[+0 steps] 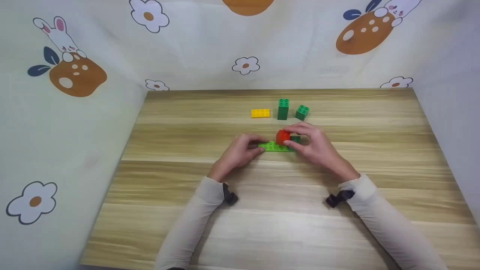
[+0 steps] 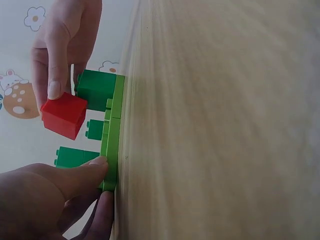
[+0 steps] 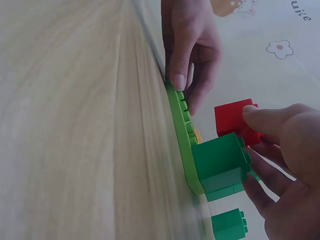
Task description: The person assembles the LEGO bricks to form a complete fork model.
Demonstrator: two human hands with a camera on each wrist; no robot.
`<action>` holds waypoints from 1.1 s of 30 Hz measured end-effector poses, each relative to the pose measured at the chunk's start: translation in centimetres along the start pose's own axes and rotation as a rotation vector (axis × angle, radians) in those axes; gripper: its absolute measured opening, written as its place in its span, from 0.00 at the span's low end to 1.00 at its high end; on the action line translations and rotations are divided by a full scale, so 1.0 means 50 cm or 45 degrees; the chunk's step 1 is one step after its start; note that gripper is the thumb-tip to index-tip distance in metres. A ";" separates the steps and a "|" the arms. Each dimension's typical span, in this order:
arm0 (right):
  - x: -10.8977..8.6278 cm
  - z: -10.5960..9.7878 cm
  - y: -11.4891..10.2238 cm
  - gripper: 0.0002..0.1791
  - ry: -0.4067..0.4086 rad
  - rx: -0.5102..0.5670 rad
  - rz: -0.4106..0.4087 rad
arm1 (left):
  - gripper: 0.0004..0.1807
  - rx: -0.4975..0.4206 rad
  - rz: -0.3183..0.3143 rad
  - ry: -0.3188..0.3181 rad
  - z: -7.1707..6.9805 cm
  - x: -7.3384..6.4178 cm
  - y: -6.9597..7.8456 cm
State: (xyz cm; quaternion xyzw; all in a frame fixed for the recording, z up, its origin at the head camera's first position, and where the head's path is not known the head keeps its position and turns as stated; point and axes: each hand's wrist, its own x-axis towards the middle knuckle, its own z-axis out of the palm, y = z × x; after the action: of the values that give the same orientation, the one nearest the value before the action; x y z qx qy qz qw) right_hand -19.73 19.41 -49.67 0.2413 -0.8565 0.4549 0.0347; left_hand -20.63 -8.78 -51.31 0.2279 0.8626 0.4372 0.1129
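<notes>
A light green studded plate (image 1: 270,146) lies flat on the table, and a dark green brick (image 3: 220,159) sits on its right end. My left hand (image 1: 243,150) holds the plate's left end between thumb and fingers. Above the plate's studs, beside the dark green brick, my right hand (image 1: 315,146) pinches a red brick (image 2: 64,115). In the left wrist view the red brick is tilted and stands apart from the plate. Fingers of the right hand also lie close by the dark green brick in the right wrist view.
Behind the hands on the wooden table (image 1: 180,127) are a yellow plate (image 1: 260,113), a tall green stack (image 1: 283,109) and a small green brick (image 1: 302,112). A patterned cloth wall (image 1: 202,45) borders the table's back and sides.
</notes>
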 end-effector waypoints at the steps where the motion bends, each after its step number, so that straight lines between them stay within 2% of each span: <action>1: 0.000 0.002 0.000 0.23 -0.008 -0.003 0.007 | 0.17 -0.001 -0.001 -0.002 0.000 0.000 0.000; 17: -0.003 0.027 0.013 0.23 -0.071 -0.026 0.049 | 0.18 0.014 -0.005 0.005 0.000 0.002 0.001; 26: 0.000 0.031 0.007 0.22 -0.060 -0.026 0.078 | 0.18 -0.005 -0.050 -0.016 0.000 0.000 0.001; 33: 0.002 0.030 0.004 0.20 -0.095 -0.038 0.085 | 0.19 0.013 -0.062 -0.013 0.001 0.000 0.001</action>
State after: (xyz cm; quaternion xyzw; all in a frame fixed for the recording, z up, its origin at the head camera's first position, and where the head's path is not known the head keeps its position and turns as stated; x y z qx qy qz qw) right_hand -19.67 18.27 -50.66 0.2288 -0.8715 0.4336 -0.0087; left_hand -20.57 -8.70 -51.29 0.2097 0.8696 0.4288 0.1266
